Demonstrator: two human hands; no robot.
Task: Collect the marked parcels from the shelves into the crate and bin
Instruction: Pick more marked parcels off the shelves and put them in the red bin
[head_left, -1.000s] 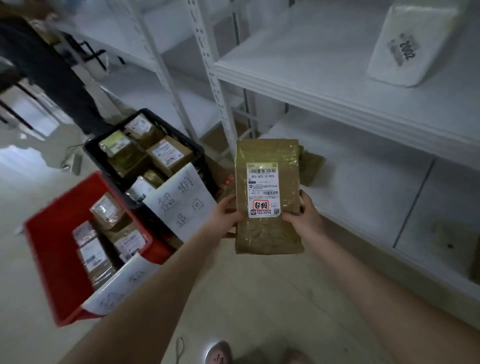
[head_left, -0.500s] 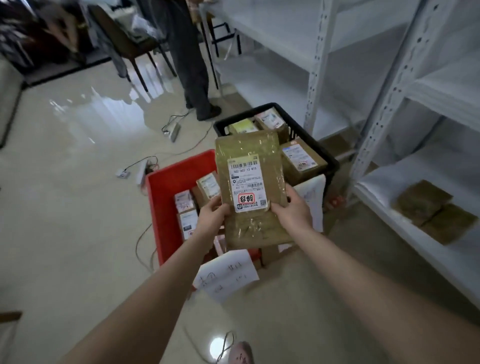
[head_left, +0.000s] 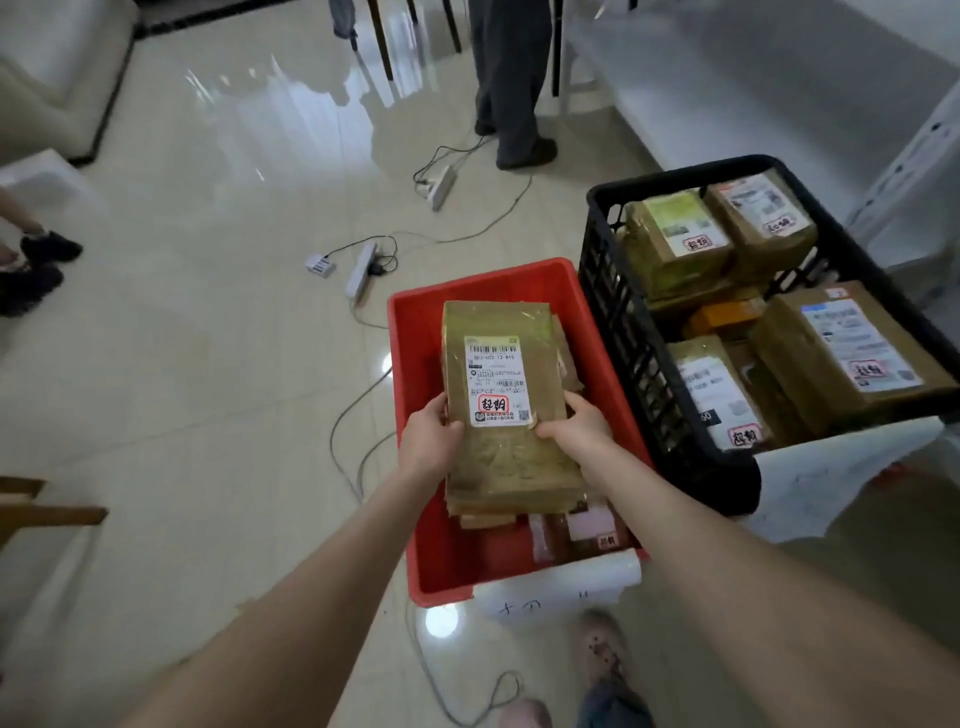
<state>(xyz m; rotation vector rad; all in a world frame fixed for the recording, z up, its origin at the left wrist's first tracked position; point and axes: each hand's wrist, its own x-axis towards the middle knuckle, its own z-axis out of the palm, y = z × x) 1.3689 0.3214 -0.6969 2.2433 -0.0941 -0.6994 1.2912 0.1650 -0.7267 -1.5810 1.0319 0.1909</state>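
Observation:
A flat brown parcel (head_left: 498, 452) with a white label and a red-ringed stamp is held over the red bin (head_left: 431, 561). My left hand (head_left: 428, 441) grips its left edge and my right hand (head_left: 576, 423) grips its right edge, thumbs on top. Under it, more brown parcels (head_left: 582, 530) lie in the bin, mostly hidden. To the right stands the black crate (head_left: 623, 322) with several labelled brown parcels (head_left: 831, 358) inside.
Power strips (head_left: 361, 270) and cables (head_left: 358, 405) lie on the glossy floor left of the bin. A person's legs (head_left: 511, 88) stand at the back. White shelving (head_left: 727, 78) runs along the right. Paper signs (head_left: 561, 587) hang on the bin and crate fronts.
My view turned from the shelves down to the floor containers. Both hands carried the parcel left and down, from in front of the shelf to just above the red bin's contents.

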